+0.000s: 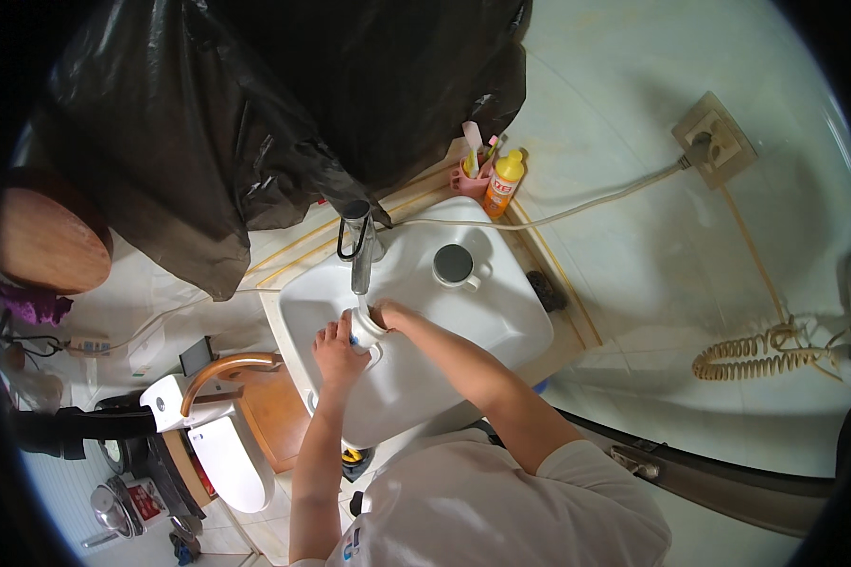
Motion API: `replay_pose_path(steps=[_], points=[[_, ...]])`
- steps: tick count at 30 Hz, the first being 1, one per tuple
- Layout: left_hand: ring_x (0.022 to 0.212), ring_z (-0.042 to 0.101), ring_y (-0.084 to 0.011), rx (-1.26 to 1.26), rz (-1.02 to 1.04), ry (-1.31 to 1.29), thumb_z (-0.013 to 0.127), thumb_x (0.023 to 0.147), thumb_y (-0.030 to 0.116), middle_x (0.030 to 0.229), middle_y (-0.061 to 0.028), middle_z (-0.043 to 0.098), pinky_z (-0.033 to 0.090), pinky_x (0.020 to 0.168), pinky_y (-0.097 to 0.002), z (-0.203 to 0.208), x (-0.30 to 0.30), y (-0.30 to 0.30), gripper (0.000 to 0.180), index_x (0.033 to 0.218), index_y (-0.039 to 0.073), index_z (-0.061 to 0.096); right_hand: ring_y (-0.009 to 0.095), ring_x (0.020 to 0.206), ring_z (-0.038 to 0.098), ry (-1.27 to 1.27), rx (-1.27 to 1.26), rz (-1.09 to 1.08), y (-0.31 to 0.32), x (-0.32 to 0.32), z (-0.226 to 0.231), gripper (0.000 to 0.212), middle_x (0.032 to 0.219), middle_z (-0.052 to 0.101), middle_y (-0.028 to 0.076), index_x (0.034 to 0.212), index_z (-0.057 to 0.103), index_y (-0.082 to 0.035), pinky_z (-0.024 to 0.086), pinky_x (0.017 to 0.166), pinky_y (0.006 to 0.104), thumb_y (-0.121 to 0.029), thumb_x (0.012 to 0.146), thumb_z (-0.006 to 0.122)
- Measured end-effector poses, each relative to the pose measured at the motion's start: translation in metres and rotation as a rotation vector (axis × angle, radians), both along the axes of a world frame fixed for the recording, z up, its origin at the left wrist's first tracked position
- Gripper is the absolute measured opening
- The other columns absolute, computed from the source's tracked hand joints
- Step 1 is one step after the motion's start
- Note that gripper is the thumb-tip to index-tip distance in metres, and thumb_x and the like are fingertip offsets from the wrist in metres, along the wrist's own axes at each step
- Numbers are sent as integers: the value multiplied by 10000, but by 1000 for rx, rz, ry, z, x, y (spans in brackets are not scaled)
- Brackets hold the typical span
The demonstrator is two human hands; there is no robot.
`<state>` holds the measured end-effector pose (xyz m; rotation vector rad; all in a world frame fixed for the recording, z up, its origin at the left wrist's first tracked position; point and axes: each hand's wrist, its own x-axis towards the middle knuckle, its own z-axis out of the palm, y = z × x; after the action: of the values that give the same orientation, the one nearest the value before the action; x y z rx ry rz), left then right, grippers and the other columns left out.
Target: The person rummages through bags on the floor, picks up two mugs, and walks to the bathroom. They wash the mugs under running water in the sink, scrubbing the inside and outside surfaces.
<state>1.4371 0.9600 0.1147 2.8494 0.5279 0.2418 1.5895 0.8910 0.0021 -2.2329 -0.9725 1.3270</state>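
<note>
A white mug (375, 356) is tilted under the chrome faucet (361, 269) in the white sink (425, 402). My left hand (337, 355) grips the mug's left side, fingers curled around it. A thin stream of water runs from the spout toward the mug's mouth. My right hand (394, 316) reaches into the mug's opening, and its fingers are hidden inside. I cannot make out whether they hold anything. To the right of the faucet, a second white mug with a dark round lid (454, 264) stands in the sink, untouched by either hand.
A yellow-capped orange bottle (503, 186) and a pink toothbrush cup (470, 177) stand at the sink's back corner. Black plastic sheeting (331, 104) hangs behind the faucet. A cable (577, 207) runs to a wall socket (715, 140). A white toilet (230, 462) is at lower left.
</note>
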Motion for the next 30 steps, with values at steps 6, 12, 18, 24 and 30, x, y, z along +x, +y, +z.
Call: replay_pose_path(steps=[6, 12, 18, 24, 30], points=[[949, 564, -319, -124, 51, 162, 747, 530, 214, 1060, -76, 582, 452, 828, -434, -5, -7, -3, 782, 1261, 195, 469, 144, 455, 491, 609, -127, -333, -17, -13, -26, 234, 576, 548, 47, 647, 618, -73, 354, 381, 295, -281, 751, 642], [921, 609, -285, -875, -131, 202, 777, 609, 320, 1040, -112, 610, 495, 808, -396, -20, -19, 11, 750, 1247, 86, 460, 122, 385, 455, 208, 226, -193, -34, -17, -6, 299, 501, 531, 48, 564, 589, -41, 319, 344, 281, -243, 783, 617], [870, 629, -260, -2253, 246, 233, 708, 721, 318, 1016, -135, 604, 545, 741, -389, -25, -37, -8, 636, 1246, 44, 477, 134, 385, 480, 509, 268, -640, -78, -34, 48, 462, 524, 559, 70, 727, 642, -9, 369, 363, 269, -443, 853, 545], [852, 634, -278, -2348, 320, 262, 683, 751, 389, 1027, -146, 595, 555, 732, -418, -30, -50, -27, 687, 1287, 40, 433, 121, 418, 501, 498, 200, -731, -127, -57, 88, 437, 531, 566, 68, 873, 638, 4, 402, 433, 231, -427, 863, 569], [999, 559, -230, -1658, 287, -34, 786, 659, 177, 1095, -103, 559, 477, 848, -351, -35, -55, -23, 683, 1241, 44, 454, 95, 472, 490, 366, 380, -796, -163, -71, 106, 284, 596, 579, 55, 865, 634, -22, 366, 459, 218, -301, 866, 580]])
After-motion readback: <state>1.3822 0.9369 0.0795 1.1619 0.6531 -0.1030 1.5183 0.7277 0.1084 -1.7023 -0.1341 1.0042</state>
